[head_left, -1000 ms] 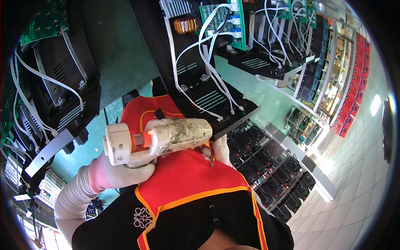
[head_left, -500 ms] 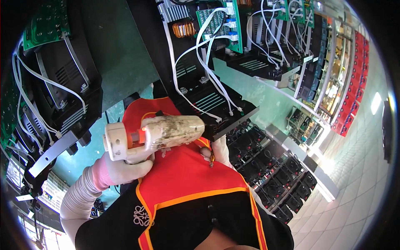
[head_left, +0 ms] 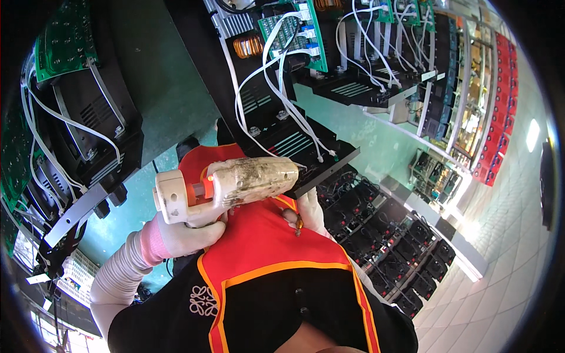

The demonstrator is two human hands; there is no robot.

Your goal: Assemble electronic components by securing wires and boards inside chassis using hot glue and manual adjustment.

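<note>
In my left hand (head_left: 191,235), in a white glove with a pink cuff, is a stained cream-white pistol-shaped tool (head_left: 253,179) with orange parts by its grip. The fingers are wrapped round its handle. Its rounded nose is at the near edge of a black slotted metal chassis (head_left: 282,141), beside the ends of several white cables (head_left: 294,112). My right hand (head_left: 312,210), also gloved in white, is just below that chassis edge. Its fingers are hidden, so I cannot tell whether it grips the edge. A green circuit board (head_left: 294,41) stands upright on the chassis.
On my left stands another black chassis with white cables and a green board (head_left: 65,41). More chassis (head_left: 359,88) line up at the right. Several black units with red parts (head_left: 376,235) sit below, near a pale bar (head_left: 435,229). Red units (head_left: 497,112) line the far right.
My left hand and the pistol-shaped tool have shifted slightly right, bringing the nose over the chassis's near edge. The chassis has shifted slightly left in the view.
</note>
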